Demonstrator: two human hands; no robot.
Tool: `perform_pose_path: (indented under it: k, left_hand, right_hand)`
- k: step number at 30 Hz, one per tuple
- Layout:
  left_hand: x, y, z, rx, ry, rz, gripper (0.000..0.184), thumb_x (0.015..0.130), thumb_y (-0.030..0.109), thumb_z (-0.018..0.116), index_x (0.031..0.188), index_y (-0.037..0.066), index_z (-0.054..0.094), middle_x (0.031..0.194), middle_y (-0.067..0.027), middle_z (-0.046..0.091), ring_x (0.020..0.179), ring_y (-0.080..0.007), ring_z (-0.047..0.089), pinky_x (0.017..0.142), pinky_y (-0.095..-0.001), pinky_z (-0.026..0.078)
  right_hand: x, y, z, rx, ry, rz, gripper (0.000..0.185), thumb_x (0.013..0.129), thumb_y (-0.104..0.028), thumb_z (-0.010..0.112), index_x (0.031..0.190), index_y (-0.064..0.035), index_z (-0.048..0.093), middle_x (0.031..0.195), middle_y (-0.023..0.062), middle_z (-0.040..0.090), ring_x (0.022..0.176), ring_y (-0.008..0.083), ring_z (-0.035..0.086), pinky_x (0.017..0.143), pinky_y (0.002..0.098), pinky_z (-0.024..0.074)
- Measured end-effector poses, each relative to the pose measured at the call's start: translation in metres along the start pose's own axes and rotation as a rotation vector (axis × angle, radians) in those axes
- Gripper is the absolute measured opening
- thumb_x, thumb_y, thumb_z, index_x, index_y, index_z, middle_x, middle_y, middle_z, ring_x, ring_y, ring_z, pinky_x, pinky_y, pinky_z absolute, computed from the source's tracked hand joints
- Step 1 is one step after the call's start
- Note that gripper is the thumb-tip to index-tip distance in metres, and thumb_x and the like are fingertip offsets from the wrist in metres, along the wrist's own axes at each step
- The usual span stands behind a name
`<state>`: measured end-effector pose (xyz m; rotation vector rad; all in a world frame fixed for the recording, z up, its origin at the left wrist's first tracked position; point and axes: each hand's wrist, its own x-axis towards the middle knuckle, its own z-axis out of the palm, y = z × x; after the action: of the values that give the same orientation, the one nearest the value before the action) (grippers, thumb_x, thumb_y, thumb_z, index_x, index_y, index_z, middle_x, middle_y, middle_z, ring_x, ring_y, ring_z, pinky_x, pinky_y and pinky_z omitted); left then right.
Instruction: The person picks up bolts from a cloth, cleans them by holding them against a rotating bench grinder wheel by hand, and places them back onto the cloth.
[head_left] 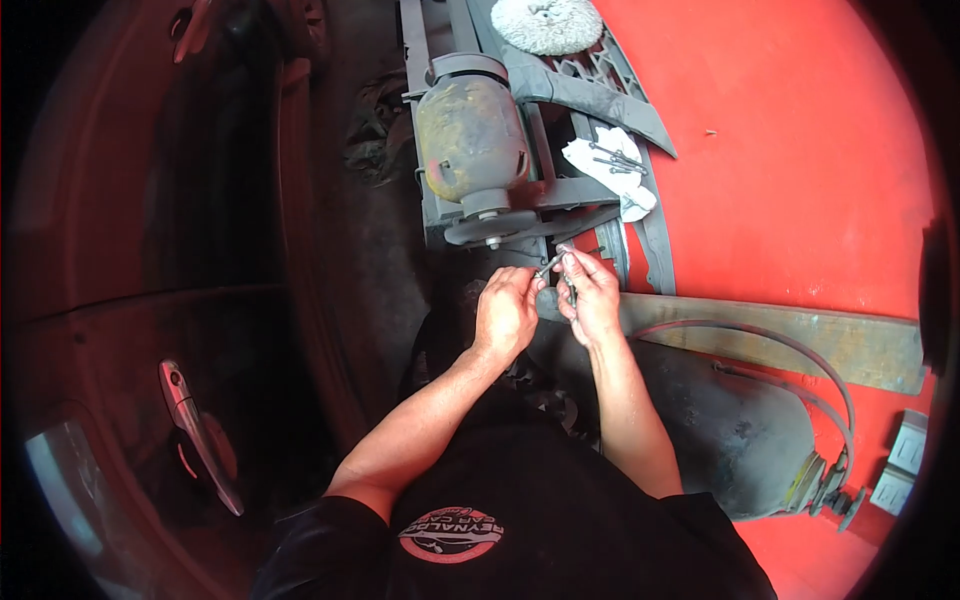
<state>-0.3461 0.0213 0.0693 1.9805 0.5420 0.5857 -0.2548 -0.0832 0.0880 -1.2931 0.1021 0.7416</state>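
My left hand [507,308] and my right hand [592,292] are close together at the middle of the view, below the bench grinder. Between them runs a small dark metal rod [549,266], slightly tilted, pinched at its lower left end by my left fingers and at its upper right end by my right fingers. Something thin and dark also shows against my right palm, too small to name. Just ahead of my left hand is the wheel [490,228] of the grey and yellowish grinder [472,135]. Several dark bolts [620,160] lie on a white cloth [636,203] beyond my right hand.
A dark car with a chrome door handle [200,440] stands at left. A white fluffy pad [546,24] lies at the top. On the right are a wooden plank [780,338], a grey gas cylinder [730,430] with a hose [770,328], and a red surface [790,190].
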Motion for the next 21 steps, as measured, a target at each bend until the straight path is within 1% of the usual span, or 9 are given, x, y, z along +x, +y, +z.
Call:
perform_pose_path:
  k: [1,3,4,6,7,8,10,14,21]
  left_hand:
    - [0.001,-0.003,0.001,-0.003,0.007,-0.007,0.017,0.082,0.01,0.066,0.095,-0.002,0.064,0.084,-0.0171,0.064,0.077,-0.0352,0.06,0.071,-0.0404,0.049]
    - [0.006,-0.006,0.004,-0.044,0.057,-0.044,0.015,0.085,0.012,0.065,0.09,-0.002,0.065,0.078,-0.0132,0.064,0.066,-0.0254,0.06,0.062,-0.0354,0.048]
    - [0.01,-0.008,0.004,-0.046,0.064,-0.051,0.015,0.085,0.012,0.065,0.09,-0.002,0.065,0.078,-0.0132,0.064,0.066,-0.0254,0.06,0.062,-0.0354,0.048]
    - [0.017,-0.01,0.003,-0.335,-0.184,-0.653,0.016,0.089,0.015,0.063,0.085,-0.001,0.065,0.071,-0.0074,0.063,0.058,-0.0118,0.055,0.053,-0.0282,0.045]
    - [0.018,-0.01,0.004,-0.407,-0.175,-0.664,0.017,0.092,0.015,0.061,0.085,0.0,0.065,0.069,-0.0027,0.06,0.057,-0.0045,0.05,0.05,-0.0232,0.041]
    - [0.019,-0.01,0.007,-0.413,-0.167,-0.668,0.017,0.092,0.015,0.061,0.085,0.0,0.065,0.069,-0.0027,0.06,0.057,-0.0045,0.05,0.05,-0.0232,0.041]
    - [0.021,-0.008,0.012,-0.822,-0.051,-0.722,0.017,0.093,0.014,0.06,0.086,-0.001,0.064,0.069,-0.0029,0.061,0.056,-0.0068,0.05,0.051,-0.0239,0.041]
    - [0.023,-0.008,0.016,-1.06,0.079,-0.792,0.014,0.091,0.011,0.061,0.088,-0.002,0.064,0.07,-0.0039,0.062,0.056,-0.0087,0.052,0.052,-0.0243,0.043]
    - [0.024,-0.011,0.02,-1.181,0.18,-0.836,0.01,0.088,0.008,0.064,0.088,-0.003,0.064,0.07,-0.0064,0.062,0.057,-0.0113,0.054,0.052,-0.0254,0.045]
  right_hand:
    - [0.008,-0.002,-0.001,-0.081,-0.026,-0.012,0.026,0.092,-0.017,0.063,0.112,-0.0008,0.061,0.085,0.0033,0.06,0.057,0.0058,0.049,0.037,0.0175,0.0327]
    - [0.019,-0.011,-0.001,-0.146,-0.061,0.003,0.023,0.091,-0.018,0.064,0.107,-0.0009,0.063,0.083,0.0036,0.06,0.057,0.0053,0.049,0.037,0.0178,0.0322]
    - [0.025,-0.014,0.0,-0.182,-0.066,0.017,0.022,0.09,-0.018,0.065,0.105,-0.0011,0.064,0.082,0.0035,0.06,0.056,0.0051,0.048,0.037,0.018,0.0321]
    - [0.037,-0.015,0.001,-0.214,-0.07,0.026,0.021,0.09,-0.017,0.065,0.103,-0.0013,0.064,0.081,0.0035,0.06,0.056,0.0049,0.048,0.037,0.0181,0.032]
    - [0.043,-0.016,0.002,-0.24,-0.07,0.025,0.02,0.09,-0.017,0.065,0.102,-0.0015,0.065,0.081,0.0034,0.06,0.055,0.0047,0.048,0.037,0.0181,0.0318]
    - [0.048,-0.018,0.004,-0.248,-0.075,0.028,0.02,0.09,-0.017,0.065,0.102,-0.0015,0.065,0.081,0.0034,0.06,0.055,0.0047,0.048,0.037,0.0181,0.0318]
    - [0.055,-0.02,0.007,-0.299,-0.069,0.039,0.019,0.089,-0.016,0.066,0.102,-0.0018,0.065,0.081,0.0033,0.06,0.055,0.0045,0.048,0.037,0.0181,0.0317]
    - [0.063,-0.022,0.011,-0.32,-0.105,0.025,0.019,0.089,-0.015,0.065,0.103,-0.0019,0.065,0.08,0.0025,0.058,0.056,0.0046,0.047,0.037,0.0182,0.0317]
    - [0.072,-0.018,0.017,-0.308,-0.136,0.049,0.018,0.091,-0.013,0.062,0.105,-0.0008,0.064,0.079,0.0023,0.057,0.056,0.0048,0.047,0.036,0.0184,0.032]
